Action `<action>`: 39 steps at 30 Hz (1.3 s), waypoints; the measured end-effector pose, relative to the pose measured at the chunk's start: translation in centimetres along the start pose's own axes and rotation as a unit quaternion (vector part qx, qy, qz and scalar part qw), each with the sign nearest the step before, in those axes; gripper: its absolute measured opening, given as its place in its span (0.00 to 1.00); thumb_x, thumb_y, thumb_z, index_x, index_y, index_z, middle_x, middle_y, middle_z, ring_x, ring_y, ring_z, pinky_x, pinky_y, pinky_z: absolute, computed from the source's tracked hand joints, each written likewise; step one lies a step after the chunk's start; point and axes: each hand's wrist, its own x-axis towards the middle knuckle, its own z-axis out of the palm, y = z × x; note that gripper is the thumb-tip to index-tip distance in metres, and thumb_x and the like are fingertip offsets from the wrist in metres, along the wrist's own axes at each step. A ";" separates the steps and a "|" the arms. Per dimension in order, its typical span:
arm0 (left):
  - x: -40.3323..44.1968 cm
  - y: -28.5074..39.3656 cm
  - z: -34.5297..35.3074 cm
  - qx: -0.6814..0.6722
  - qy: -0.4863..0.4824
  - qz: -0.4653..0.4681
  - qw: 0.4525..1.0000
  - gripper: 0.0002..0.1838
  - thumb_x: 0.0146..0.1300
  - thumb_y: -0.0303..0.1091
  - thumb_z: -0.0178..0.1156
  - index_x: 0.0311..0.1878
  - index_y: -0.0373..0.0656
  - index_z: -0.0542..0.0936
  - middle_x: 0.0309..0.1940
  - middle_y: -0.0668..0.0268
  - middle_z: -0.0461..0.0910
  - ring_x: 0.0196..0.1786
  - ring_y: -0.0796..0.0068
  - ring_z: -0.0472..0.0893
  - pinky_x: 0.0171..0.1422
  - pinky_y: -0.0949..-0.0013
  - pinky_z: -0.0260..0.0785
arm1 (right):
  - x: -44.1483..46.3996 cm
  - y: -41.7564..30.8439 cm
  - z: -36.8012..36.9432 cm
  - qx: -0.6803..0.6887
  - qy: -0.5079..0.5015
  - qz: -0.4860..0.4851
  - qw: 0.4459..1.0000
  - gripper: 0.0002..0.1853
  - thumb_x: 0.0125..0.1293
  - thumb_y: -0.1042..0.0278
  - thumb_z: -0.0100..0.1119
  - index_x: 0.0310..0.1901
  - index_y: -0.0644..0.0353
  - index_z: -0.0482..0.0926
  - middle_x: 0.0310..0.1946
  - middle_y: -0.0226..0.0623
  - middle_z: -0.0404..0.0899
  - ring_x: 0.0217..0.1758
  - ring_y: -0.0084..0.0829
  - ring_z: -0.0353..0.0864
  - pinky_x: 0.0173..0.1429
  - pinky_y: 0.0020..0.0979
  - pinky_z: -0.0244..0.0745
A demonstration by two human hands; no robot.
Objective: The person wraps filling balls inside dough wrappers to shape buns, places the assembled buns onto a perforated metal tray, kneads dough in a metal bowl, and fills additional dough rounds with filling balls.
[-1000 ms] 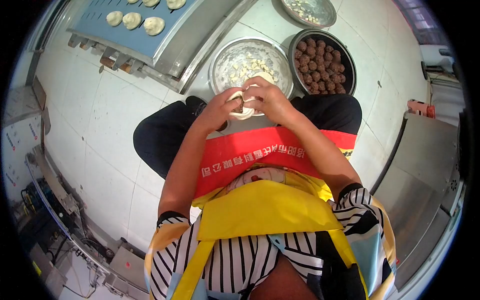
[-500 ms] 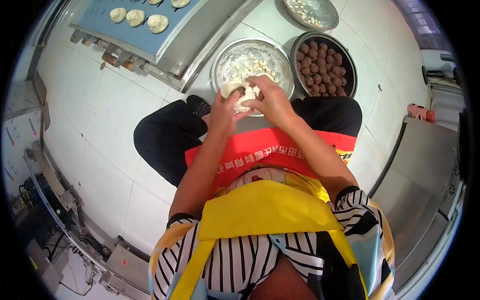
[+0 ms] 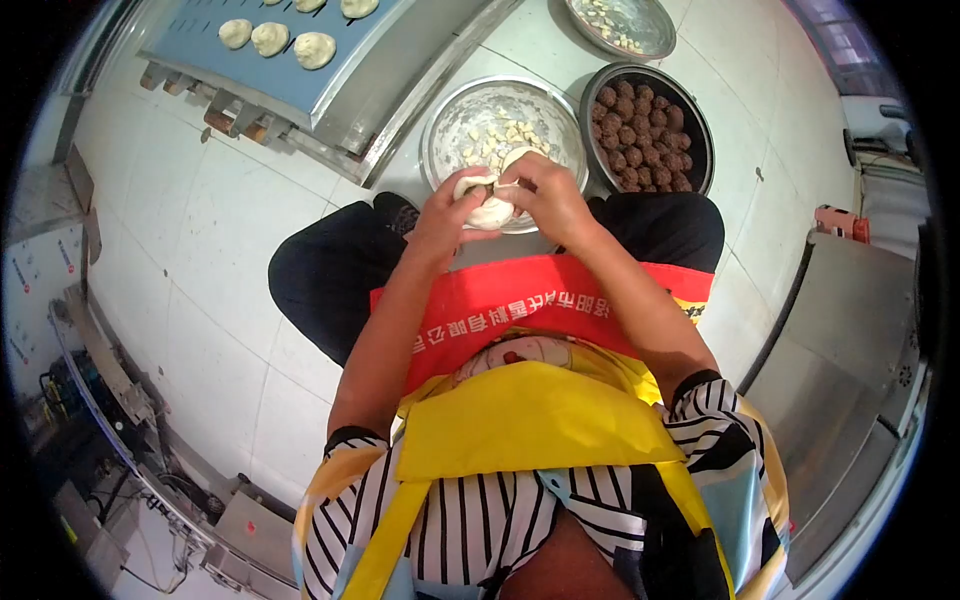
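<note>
Pale tiled floor (image 3: 210, 320) spreads widest at left, up to a metal-edged blue belt (image 3: 210, 65) bearing round white buns (image 3: 315, 50); a grey steel cabinet (image 3: 820, 320) borders the right. Past the crossed black trousers (image 3: 325, 280), a round silver bowl (image 3: 448, 130) holds cream-coloured pieces (image 3: 512, 135), just beside a deep black pan (image 3: 703, 140) of brown balls (image 3: 640, 130). Over the bowl's near rim, the left hand (image 3: 440, 222) cups and the right hand (image 3: 553, 200) pinches one soft white dough wrapper (image 3: 490, 212); something dark seems to show inside, though fingers hide most.
</note>
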 end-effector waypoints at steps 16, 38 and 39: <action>1.1 -2.4 2.0 -0.114 0.056 0.045 0.991 0.36 0.69 0.64 0.37 0.61 0.38 0.67 0.52 0.56 0.75 0.52 0.63 0.79 0.52 0.58 0.76 | 0.1 -0.3 0.2 0.020 -0.003 -0.096 0.995 0.05 0.56 0.77 0.65 0.34 0.63 0.80 0.31 0.35 0.76 0.29 0.26 0.78 0.27 0.28 0.73; 3.4 -5.9 -0.5 0.073 0.095 0.229 0.966 0.35 0.72 0.61 0.33 0.68 0.41 0.61 0.56 0.55 0.72 0.55 0.64 0.77 0.57 0.61 0.72 | 1.1 -2.0 0.4 0.086 0.014 0.072 0.994 0.07 0.57 0.77 0.65 0.35 0.66 0.77 0.27 0.30 0.74 0.26 0.19 0.75 0.28 0.23 0.73; 3.6 -6.5 0.2 0.016 0.109 0.208 0.972 0.35 0.72 0.61 0.32 0.67 0.40 0.62 0.55 0.56 0.73 0.54 0.64 0.77 0.56 0.61 0.73 | 1.0 -1.9 0.7 0.116 0.012 0.107 0.987 0.07 0.57 0.77 0.66 0.35 0.66 0.77 0.27 0.30 0.74 0.25 0.20 0.75 0.28 0.23 0.72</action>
